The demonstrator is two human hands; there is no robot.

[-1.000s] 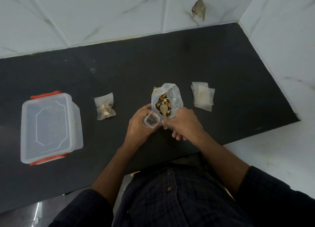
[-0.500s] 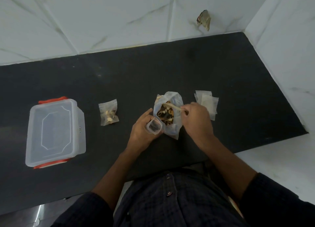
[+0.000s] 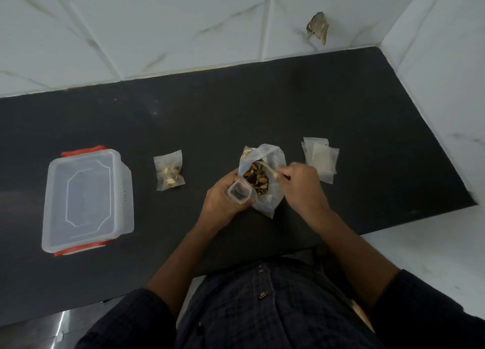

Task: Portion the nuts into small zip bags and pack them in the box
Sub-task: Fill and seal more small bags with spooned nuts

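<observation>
A large clear bag of mixed nuts [image 3: 274, 191] stands open at the middle of the black counter. My left hand [image 3: 220, 200] holds a small zip bag [image 3: 238, 192] with its mouth spread open, right beside the big bag. My right hand [image 3: 301, 186] grips a wooden spoon [image 3: 269, 168] whose bowl dips into the nuts. One filled small bag [image 3: 169, 174] lies to the left. The clear box [image 3: 88, 200] with red clips sits at far left, lid on.
A stack of empty small zip bags [image 3: 320, 161] lies to the right of the nut bag. White marble walls [image 3: 183, 28] close the back and right. The counter's front edge [image 3: 393, 229] runs near my body.
My right hand moved up from the near side of the nut bag to its right and dipped the spoon into the nuts. The camera tilted, shifting everything lower in view.
</observation>
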